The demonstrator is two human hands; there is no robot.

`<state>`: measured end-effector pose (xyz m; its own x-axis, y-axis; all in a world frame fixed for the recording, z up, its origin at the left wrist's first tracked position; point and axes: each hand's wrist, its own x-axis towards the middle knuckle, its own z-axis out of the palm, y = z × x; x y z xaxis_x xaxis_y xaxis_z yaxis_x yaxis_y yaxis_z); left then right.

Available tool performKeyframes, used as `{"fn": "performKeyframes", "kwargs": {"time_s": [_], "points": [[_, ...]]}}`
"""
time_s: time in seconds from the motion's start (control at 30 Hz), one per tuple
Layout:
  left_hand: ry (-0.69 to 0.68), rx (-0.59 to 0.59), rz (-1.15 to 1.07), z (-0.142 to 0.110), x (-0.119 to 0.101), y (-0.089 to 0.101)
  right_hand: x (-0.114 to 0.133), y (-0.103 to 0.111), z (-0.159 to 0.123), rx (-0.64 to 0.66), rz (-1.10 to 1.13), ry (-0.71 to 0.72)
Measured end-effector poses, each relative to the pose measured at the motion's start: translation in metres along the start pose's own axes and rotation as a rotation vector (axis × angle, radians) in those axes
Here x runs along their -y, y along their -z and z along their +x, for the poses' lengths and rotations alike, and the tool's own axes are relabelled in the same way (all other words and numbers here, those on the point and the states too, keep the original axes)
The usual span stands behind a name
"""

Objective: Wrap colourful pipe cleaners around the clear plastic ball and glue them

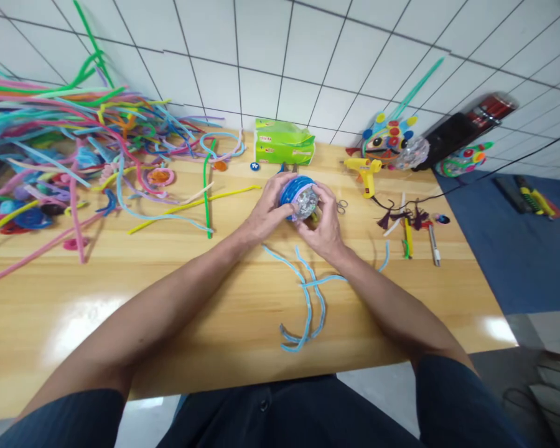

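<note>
Between my two hands is a rounded craft piece (pixel 307 202), silvery and shiny in the middle, with blue pipe cleaner wound around its upper left side. My left hand (pixel 271 208) is closed around its left side, the thumb across the front. On the other side, my right hand (pixel 325 227) grips the right edge with curled fingers. The underside of the piece is hidden. Several light blue pipe cleaners (pixel 308 305) lie loose on the table in front of my hands. Scissors (pixel 341 206) rest just right of my right hand.
A big heap of coloured pipe cleaners (pixel 74 137) covers the left side. Behind my hands stands a green tissue pack (pixel 284 144). To the right are a yellow glue gun (pixel 366 174) with its cord, a decorated figure (pixel 386 140), dark tassels (pixel 417 216) and a marker (pixel 434 246).
</note>
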<state>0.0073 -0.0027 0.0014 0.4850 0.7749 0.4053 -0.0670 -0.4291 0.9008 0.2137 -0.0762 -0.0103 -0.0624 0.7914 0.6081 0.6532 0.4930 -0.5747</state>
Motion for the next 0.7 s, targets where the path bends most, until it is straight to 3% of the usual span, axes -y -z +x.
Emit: {"fn": "performKeyframes", "kwargs": {"time_s": [0.37,0.5,0.7], "points": [[-0.013,0.020,0.052,0.006,-0.001,0.013,-0.007,-0.001,0.011,-0.031,0.068,0.052],[0.110,-0.121,-0.027,0.005,-0.018,0.008,-0.006,0.004,0.022,-0.010,0.190,-0.039],[0.398,-0.313,-0.343,0.010,-0.043,0.004,-0.008,0.015,0.038,-0.005,0.538,-0.255]]}}
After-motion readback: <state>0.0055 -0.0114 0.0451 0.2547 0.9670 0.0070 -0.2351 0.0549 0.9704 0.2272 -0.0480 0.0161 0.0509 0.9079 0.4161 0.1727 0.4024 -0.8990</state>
